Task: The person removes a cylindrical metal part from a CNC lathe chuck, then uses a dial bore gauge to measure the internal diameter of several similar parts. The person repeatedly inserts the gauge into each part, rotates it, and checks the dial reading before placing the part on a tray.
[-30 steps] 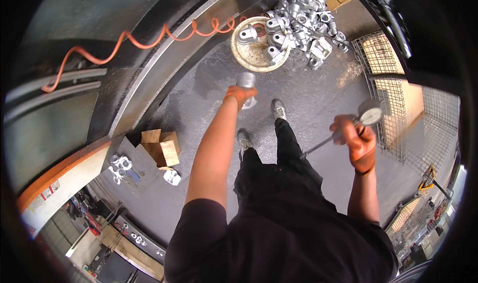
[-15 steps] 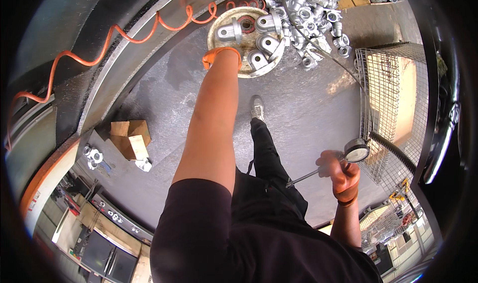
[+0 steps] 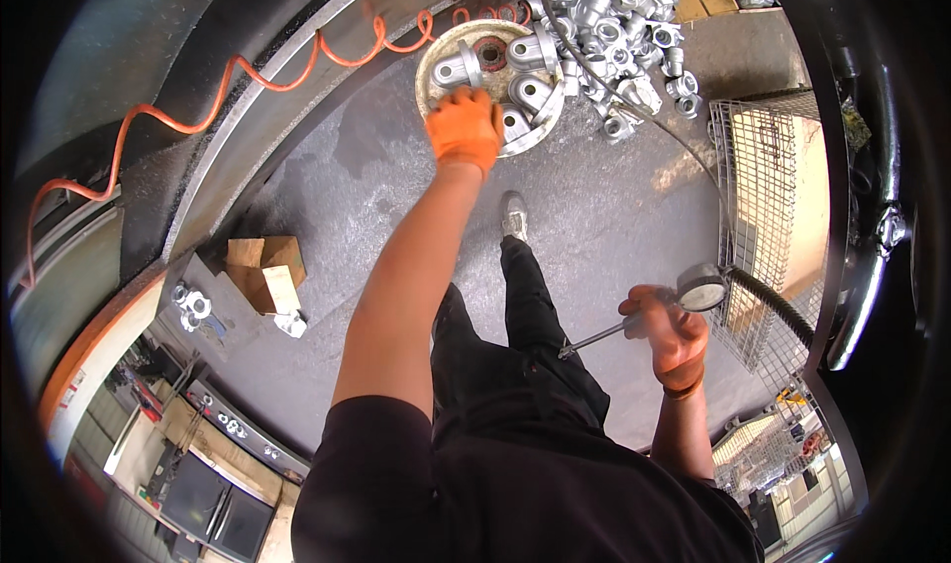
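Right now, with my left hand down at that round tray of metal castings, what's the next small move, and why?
Probably close the left hand on the casting beside it: the glove rests at the round tray rim, seemingly holding nothing, while the right hand keeps the hose tool back.

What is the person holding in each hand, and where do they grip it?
The right hand grips a round-headed tool by its body, behind the head. The left hand rests on metal castings in a round tray; a grip cannot be told.

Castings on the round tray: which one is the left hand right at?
The casting at the tray's near edge, just right of the gloved left hand, touching its fingers. The other castings on the tray lie farther up, clear of the glove.
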The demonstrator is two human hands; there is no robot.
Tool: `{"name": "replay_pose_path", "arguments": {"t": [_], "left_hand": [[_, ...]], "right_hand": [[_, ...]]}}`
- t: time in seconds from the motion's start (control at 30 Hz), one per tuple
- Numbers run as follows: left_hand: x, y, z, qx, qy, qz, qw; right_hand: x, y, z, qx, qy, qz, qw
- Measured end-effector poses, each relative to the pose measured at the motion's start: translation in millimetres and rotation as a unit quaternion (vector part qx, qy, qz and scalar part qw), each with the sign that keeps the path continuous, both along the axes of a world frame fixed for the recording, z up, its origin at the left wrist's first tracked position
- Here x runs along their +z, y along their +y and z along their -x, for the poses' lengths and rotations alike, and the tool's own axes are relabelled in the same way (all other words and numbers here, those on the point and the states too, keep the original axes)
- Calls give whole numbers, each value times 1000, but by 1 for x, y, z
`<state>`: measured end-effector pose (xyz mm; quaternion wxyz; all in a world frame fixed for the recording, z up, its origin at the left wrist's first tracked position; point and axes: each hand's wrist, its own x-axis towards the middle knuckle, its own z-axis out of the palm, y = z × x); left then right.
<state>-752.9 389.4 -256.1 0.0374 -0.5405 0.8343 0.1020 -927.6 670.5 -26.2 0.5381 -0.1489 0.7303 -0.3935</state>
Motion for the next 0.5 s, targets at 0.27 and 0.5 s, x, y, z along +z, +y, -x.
{"name": "replay_pose_path", "arguments": {"t": [0.27,0.5], "left_hand": [[-47,7,57,269,9,-341,901],[-74,0,56,224,-28,-362,904]], "right_hand": [[1,15,4,16,24,76,997],[-2,39,9,167,149,136,965]]}}
